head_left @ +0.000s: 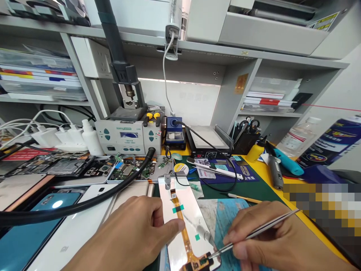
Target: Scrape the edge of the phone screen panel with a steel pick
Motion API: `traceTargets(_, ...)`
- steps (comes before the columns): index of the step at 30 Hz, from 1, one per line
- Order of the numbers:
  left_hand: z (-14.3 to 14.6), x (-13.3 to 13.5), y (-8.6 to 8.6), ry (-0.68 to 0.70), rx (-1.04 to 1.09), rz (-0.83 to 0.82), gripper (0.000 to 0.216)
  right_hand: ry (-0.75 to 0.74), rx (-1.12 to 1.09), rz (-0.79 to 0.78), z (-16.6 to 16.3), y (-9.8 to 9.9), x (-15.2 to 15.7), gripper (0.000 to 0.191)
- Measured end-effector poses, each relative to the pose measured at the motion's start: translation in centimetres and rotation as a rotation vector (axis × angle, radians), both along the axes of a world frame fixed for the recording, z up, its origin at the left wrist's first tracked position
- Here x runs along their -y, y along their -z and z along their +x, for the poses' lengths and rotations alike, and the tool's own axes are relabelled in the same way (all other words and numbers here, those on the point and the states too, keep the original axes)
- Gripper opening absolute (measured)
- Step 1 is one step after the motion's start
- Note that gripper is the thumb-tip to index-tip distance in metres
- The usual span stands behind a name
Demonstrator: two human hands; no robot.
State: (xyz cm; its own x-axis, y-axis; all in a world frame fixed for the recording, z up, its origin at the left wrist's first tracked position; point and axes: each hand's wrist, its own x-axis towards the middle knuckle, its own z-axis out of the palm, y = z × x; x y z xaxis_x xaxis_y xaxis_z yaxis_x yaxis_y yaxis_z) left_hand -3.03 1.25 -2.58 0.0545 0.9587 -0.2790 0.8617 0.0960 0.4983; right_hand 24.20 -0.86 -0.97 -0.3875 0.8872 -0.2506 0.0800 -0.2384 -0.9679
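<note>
A phone screen (176, 244) lies with its pale back facing up, tilted a little across the bench. An orange flex cable (184, 233) runs down it to a dark connector area at the bottom, with small green stickers beside it. My left hand (135, 229) grips the screen's left edge, thumb resting on top next to the cable and fingers curled, their tips hidden. My right hand (262, 233) pinches slim metal tweezers (267, 223). Their tip touches, or hovers just over, the dark part at the cable's lower end; I cannot tell which.
A thick black hose (84, 209) crosses above phones and circuit boards (132, 169) on the left. Behind stand a hot-air station (126, 135) and a heating plate (208, 139). A soldering iron (217, 169) lies on the green mat (217, 190); bottles and a spray can (329, 141) stand right.
</note>
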Motion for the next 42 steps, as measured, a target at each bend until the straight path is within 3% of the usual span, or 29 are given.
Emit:
traceTargets(6,-0.3,-0.2,0.5,0.004,-0.019,0.002,0.051,-0.026,-0.021,0.046,0.5,0.8,-0.1,0.013)
traceTargets(20,0.7,0.4,-1.6,-0.030,0.031,0.015,0.047,-0.010,-0.091,0.093,0.7,1.6,-0.2,0.008)
traceTargets(35,0.3,-0.3,-1.3,0.020,-0.046,-0.098,0.049,0.031,0.022,0.149,1.2,1.7,0.1,0.014)
traceTargets(42,-0.2,-0.2,0.4,0.005,-0.023,-0.014,0.048,0.006,0.004,0.154,1.0,1.6,0.0,0.014)
